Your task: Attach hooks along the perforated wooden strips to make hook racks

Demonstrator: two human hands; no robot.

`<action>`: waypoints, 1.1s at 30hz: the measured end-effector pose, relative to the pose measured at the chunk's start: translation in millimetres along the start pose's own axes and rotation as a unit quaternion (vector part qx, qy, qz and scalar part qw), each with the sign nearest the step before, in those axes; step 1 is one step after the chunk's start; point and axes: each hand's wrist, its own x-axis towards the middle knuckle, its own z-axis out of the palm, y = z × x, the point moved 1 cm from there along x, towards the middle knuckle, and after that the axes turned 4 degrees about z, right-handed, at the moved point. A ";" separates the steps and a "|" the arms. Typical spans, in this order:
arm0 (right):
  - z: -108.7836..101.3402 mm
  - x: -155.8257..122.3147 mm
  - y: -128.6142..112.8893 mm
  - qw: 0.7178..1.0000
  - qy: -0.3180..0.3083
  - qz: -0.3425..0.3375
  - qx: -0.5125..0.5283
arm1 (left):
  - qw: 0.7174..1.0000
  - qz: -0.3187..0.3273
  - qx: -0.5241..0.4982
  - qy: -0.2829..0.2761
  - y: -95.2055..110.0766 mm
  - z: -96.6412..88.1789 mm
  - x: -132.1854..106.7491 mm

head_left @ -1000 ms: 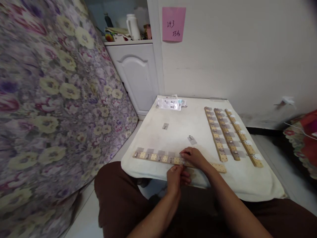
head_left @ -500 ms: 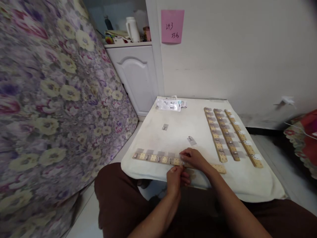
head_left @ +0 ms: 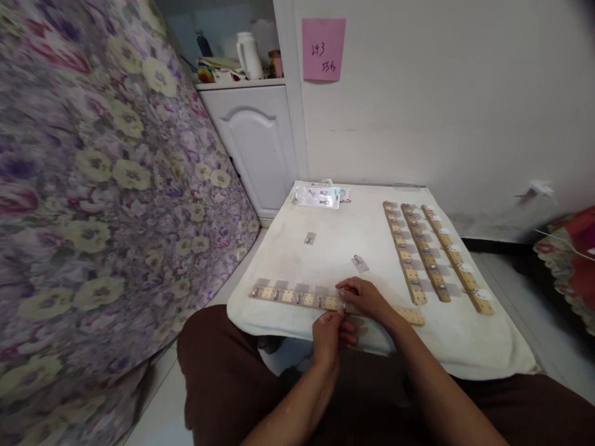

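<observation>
A pale wooden strip (head_left: 283,297) with rows of small holes lies along the table's near edge, carrying several clear plastic squares (head_left: 322,290), each with a small metal piece like a hook. My right hand (head_left: 365,298) rests over the strip right of its middle, thumb and fingers closed at one such clear piece with a metal part (head_left: 344,305). Just below, at the strip's near edge, my left hand (head_left: 329,333) has its thumb and forefinger pinched close to that metal part; what lies between them is hidden. Two loose clear pieces, one left (head_left: 310,238) and one right (head_left: 359,263), lie beyond.
Three more wooden strips with attached pieces, a left one (head_left: 405,257), a middle one (head_left: 426,253) and a right one (head_left: 458,260), lie on the right. Clear packaging (head_left: 316,196) sits at the far left of the cloth-covered table (head_left: 279,260). A flowered curtain (head_left: 116,186) hangs left.
Almost nothing differs. The fingertips of my right hand have shifted very slightly at the clear piece; my left hand keeps its place.
</observation>
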 end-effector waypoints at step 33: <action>-2.0 6.9 1.4 0.994 -0.064 0.043 0.072 | 1.000 -0.006 0.014 -0.016 3.1 -1.3 0.6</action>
